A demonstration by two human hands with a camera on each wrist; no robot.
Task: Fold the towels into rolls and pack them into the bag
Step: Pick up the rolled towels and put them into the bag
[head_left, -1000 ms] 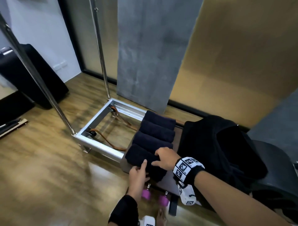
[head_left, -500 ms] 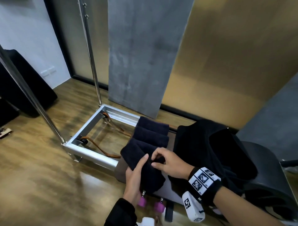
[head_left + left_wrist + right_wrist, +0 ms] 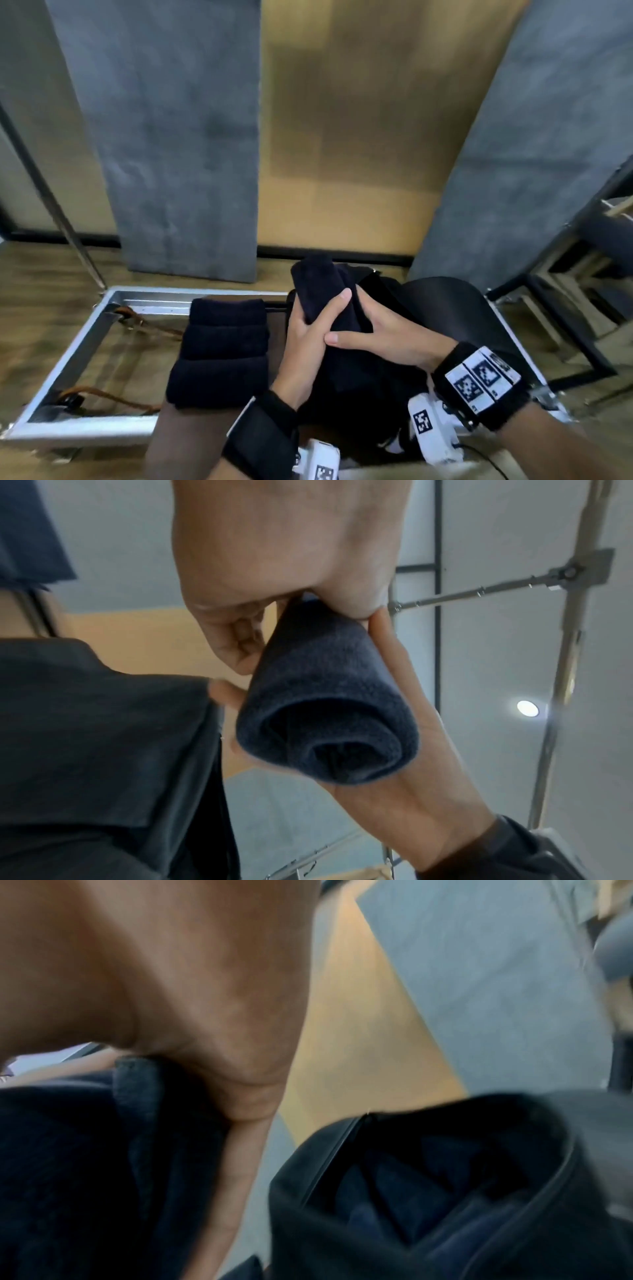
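Both hands hold one rolled dark navy towel [image 3: 317, 286] upright above the black bag [image 3: 363, 394]. My left hand [image 3: 308, 337] grips its lower left side, thumb across the front. From the right, my right hand [image 3: 376, 329] wraps it, thumb lying over the left hand. The left wrist view shows the towel's spiral end [image 3: 325, 723] cupped by the right hand [image 3: 411, 772]. In the right wrist view the bag's mouth [image 3: 308, 1218] gapes, with dark blue cloth inside. Three more rolled towels [image 3: 222, 346] lie side by side on the brown bench [image 3: 185, 442].
An aluminium frame [image 3: 68, 363] with brown straps [image 3: 102, 394] lies on the wooden floor left of the bench. A black curved pad [image 3: 455, 308] sits behind the bag. Grey panels [image 3: 178, 137] lean on the wall. A black metal stand [image 3: 565, 308] is at right.
The nearest roll has been lifted off the row by both hands and carried right, now upright over the bag. Three rolls are left on the bench. The view has swung right.
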